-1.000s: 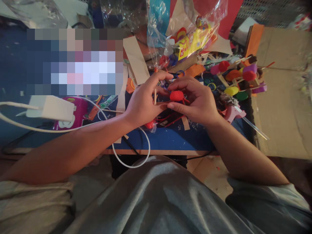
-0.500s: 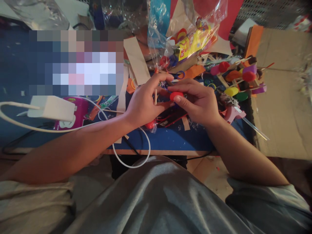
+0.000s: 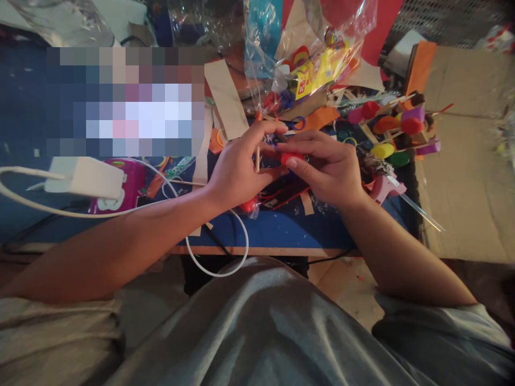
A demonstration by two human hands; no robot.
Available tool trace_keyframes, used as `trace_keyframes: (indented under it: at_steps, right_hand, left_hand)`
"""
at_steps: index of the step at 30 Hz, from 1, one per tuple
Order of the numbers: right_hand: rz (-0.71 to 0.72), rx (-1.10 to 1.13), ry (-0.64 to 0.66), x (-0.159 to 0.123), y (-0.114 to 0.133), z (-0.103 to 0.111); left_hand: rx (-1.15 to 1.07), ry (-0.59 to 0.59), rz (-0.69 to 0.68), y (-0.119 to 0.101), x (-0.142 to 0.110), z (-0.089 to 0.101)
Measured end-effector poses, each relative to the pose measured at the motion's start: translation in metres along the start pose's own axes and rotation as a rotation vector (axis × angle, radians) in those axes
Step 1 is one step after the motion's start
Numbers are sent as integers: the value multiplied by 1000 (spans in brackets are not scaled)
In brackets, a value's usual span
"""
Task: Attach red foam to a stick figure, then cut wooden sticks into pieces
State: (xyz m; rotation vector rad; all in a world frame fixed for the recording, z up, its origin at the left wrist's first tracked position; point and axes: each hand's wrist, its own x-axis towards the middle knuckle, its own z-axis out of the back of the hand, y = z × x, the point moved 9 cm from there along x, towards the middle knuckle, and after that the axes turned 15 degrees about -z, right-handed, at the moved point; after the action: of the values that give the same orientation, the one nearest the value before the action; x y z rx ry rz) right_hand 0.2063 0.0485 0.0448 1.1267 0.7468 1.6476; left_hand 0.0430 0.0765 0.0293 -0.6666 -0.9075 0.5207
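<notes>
Over the blue tabletop, my right hand (image 3: 328, 166) pinches a small red rounded piece (image 3: 290, 159) between thumb and fingers. My left hand (image 3: 245, 163) is curled just to its left, its thumb reaching toward the same piece. A short pale wooden stick (image 3: 258, 159) shows in the gap between my left thumb and index finger, gripped by that hand. Whether the stick joins the red piece is hidden by the fingers. Beyond my right hand stands a stick construction with colourful rounded pieces (image 3: 411, 120). Close to my right wrist lies a pink glue gun (image 3: 387, 187) with a clear glue stick.
A clear plastic bag with a yellow packet (image 3: 322, 72) lies at the back. Blue-handled scissors (image 3: 298, 124) rest behind my hands. On the left, a white charger (image 3: 86, 177) sits in a purple socket block (image 3: 132, 182), its white cable (image 3: 246, 241) looping over the table edge. Cardboard (image 3: 462, 161) borders the right.
My right fingers and thumb have shifted slightly on the red piece, covering more of it. Both hands otherwise keep their places.
</notes>
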Motion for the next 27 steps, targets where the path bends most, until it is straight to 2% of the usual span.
trace_keyframes:
  at_steps: [11, 17, 22, 27]
  right_hand:
    - [-32, -29, 8, -1, 1, -1]
    - [-138, 28, 43, 0, -6, 2]
    - [-172, 35, 136, 2, -17, 6]
    - [-180, -126, 226, 3, -27, 6]
  left_hand:
    - [37, 12, -36, -2, 1, -1]
    - [106, -3, -34, 0, -1, 3]
    - [130, 14, -47, 1, -1, 7]
    - [116, -1, -64, 0, 0, 10]
